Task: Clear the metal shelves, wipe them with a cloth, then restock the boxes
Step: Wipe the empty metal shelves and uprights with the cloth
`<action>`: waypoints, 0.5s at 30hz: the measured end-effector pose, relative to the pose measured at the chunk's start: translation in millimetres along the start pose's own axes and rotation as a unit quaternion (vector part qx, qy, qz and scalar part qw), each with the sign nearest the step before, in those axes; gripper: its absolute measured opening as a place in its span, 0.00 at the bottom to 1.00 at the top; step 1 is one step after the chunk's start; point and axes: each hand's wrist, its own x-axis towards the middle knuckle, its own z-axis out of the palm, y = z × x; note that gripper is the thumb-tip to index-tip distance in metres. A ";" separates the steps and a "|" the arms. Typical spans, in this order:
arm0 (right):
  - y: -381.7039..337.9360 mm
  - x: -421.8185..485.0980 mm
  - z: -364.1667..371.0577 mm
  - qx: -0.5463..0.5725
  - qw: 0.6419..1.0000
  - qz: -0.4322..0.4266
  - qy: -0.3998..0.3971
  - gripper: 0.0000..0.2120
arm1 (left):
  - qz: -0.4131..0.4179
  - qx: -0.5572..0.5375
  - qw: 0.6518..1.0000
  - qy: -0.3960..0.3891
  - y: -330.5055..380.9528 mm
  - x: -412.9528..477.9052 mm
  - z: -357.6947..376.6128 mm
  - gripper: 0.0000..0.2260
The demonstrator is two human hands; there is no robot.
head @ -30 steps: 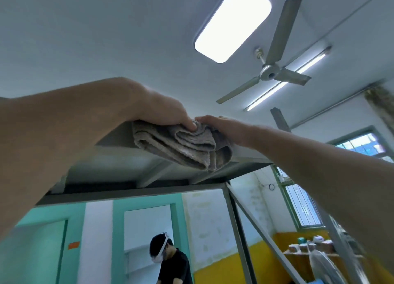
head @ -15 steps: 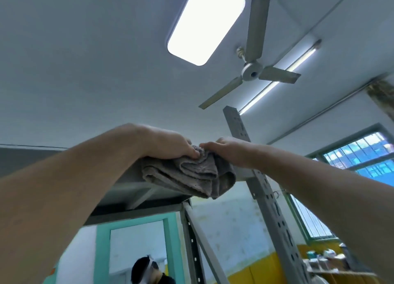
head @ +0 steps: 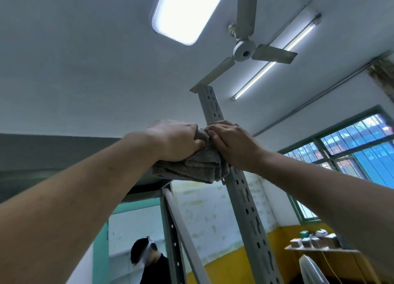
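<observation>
Both hands meet at the centre of the frame on a grey folded cloth [head: 191, 166], which lies on the corner of the top shelf [head: 147, 189], touching the perforated post [head: 245, 200]. The left hand [head: 177, 143] grips the cloth with curled fingers. The right hand [head: 232, 147] rests on it, fingers close together and nearly straight. At the bottom of the frame a person [head: 149, 260] stands.

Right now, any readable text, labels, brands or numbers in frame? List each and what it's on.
None can be read.
Boxes on the far table: any print is too small and blurred to read.
Slotted shelf upright: only punched holes, no markings show.
Cloth: no tag or label in view.
Ceiling fan: no brand shows.
</observation>
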 end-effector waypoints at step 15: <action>-44.1 -8.1 20.6 0.155 0.976 0.153 0.016 0.33 | -0.018 0.055 0.993 0.098 -7.7 -40.0 17.9 0.43</action>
